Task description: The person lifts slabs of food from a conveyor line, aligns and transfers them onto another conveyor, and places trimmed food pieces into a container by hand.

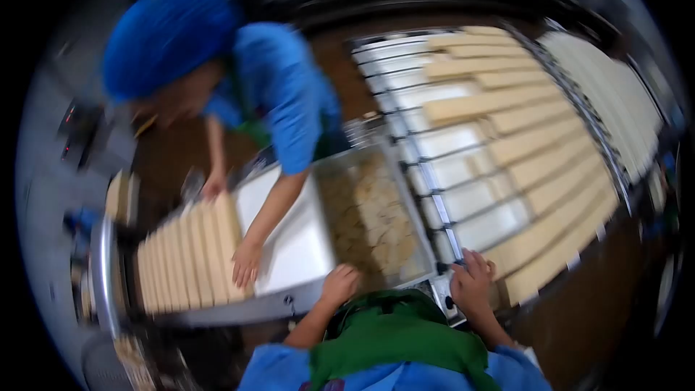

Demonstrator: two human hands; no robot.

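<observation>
My left hand (339, 284) is at the near rim of a metal bin (327, 203), its fingers curled in; anything inside them is hidden. Broken beige pieces (380, 210), like wafer scraps, lie in the bin. At the near corner of a rack-like conveyor, my right hand (472, 279) has its fingers partly spread, close to the end of a beige slab (517, 282). Blur hides whether it touches the slab. Several more long beige slabs (557, 163) lie in rows across the conveyor, over a white surface with thin dark rods (463, 152).
Across the bin, a co-worker (282, 94) in a blue cap leans over a row of upright beige slabs (192, 257), one hand (247, 262) on the end slab. A white board (289, 250) lies beside the row. A curved metal rail (107, 275) stands far left.
</observation>
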